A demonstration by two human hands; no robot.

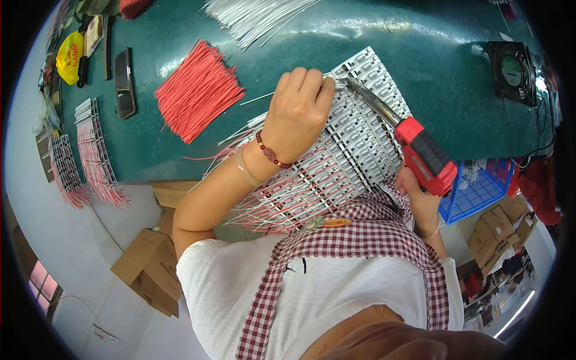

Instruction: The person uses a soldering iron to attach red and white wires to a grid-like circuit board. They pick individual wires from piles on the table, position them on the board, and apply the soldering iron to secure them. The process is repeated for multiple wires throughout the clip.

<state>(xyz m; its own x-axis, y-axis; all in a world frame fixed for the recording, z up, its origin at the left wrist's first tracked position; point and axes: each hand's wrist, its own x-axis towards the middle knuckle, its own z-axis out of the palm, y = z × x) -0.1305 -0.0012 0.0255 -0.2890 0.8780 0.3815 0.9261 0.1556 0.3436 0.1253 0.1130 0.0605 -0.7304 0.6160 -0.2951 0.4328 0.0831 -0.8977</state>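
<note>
My left hand [300,105] is closed in a pinch over the top of a panel of small white and grey parts [366,135] set in rows. A white wire [257,98] sticks out to the left from under this hand; the fingertips are partly hidden. In my right hand [420,198] is a red and black soldering gun [425,155], its metal barrel pointing up and left. The barrel's tip is close beside my left fingertips. Red and white wires [288,195] trail from the panel's lower left, over the checked apron.
On the green table [438,72] lie a bundle of red wires [199,91], a pile of white wires [255,17] and a phone [125,84]. Wired panels [96,147] hang over its left edge. A black fan [511,71] stands right, above a blue basket [480,195]. Cardboard boxes [147,264] sit below.
</note>
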